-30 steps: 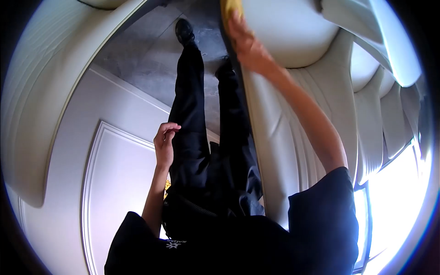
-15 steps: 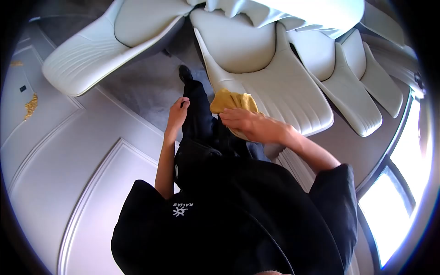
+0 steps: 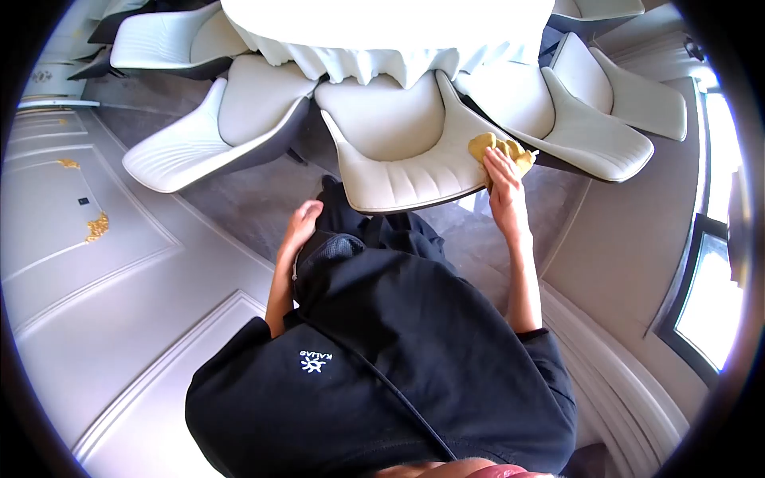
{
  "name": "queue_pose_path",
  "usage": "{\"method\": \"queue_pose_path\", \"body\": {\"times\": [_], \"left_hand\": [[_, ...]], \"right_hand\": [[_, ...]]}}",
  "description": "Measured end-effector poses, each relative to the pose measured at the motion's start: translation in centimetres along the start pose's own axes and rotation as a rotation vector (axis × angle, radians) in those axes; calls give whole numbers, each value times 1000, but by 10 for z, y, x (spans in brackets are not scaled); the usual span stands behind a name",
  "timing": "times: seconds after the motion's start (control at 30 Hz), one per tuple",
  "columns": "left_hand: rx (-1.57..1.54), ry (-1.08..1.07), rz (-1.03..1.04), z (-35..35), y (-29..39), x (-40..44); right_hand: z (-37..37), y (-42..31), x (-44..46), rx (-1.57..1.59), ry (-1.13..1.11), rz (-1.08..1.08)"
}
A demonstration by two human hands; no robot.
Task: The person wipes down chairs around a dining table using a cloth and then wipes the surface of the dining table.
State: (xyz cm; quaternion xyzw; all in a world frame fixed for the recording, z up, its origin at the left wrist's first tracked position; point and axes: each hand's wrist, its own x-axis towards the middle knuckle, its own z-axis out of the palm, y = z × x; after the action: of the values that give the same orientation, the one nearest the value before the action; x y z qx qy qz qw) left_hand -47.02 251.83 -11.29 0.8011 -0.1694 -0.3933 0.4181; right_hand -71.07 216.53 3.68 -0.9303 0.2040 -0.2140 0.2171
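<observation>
In my right hand (image 3: 504,182) is a yellow cloth (image 3: 481,145), pressed against the upper right edge of a cream padded chair (image 3: 422,182). My fingers lie over the cloth, and part of it bulges out past them. The chair's backrest faces me, with ribbed stitching along its top. My left hand (image 3: 304,221) hangs low beside my dark trousers, its fingers curled in and nothing visible in them. It touches no chair.
A round table with a white draped cloth (image 3: 382,28) stands beyond the chair. More cream chairs flank it, one at left (image 3: 183,147) and one at right (image 3: 594,131). A panelled wall (image 3: 119,263) runs along the left, a window (image 3: 709,303) along the right.
My right hand has moved the cloth rightward across the chair to its right edge, and that arm is straighter. The view has tilted up, showing more table and chairs. My left hand stays low.
</observation>
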Motion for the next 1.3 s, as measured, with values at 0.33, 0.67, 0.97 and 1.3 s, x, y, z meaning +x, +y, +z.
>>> {"method": "queue_pose_path", "body": {"times": [0.33, 0.67, 0.97, 1.3], "left_hand": [[-278, 16, -153, -14, 18, -109], [216, 146, -6, 18, 156, -120], [499, -204, 188, 89, 203, -48], [468, -340, 67, 79, 204, -34]], "right_hand": [[35, 157, 77, -188, -493, 346], [139, 234, 138, -278, -1013, 588], [285, 320, 169, -337, -993, 572], [402, 370, 244, 46, -241, 818]]}}
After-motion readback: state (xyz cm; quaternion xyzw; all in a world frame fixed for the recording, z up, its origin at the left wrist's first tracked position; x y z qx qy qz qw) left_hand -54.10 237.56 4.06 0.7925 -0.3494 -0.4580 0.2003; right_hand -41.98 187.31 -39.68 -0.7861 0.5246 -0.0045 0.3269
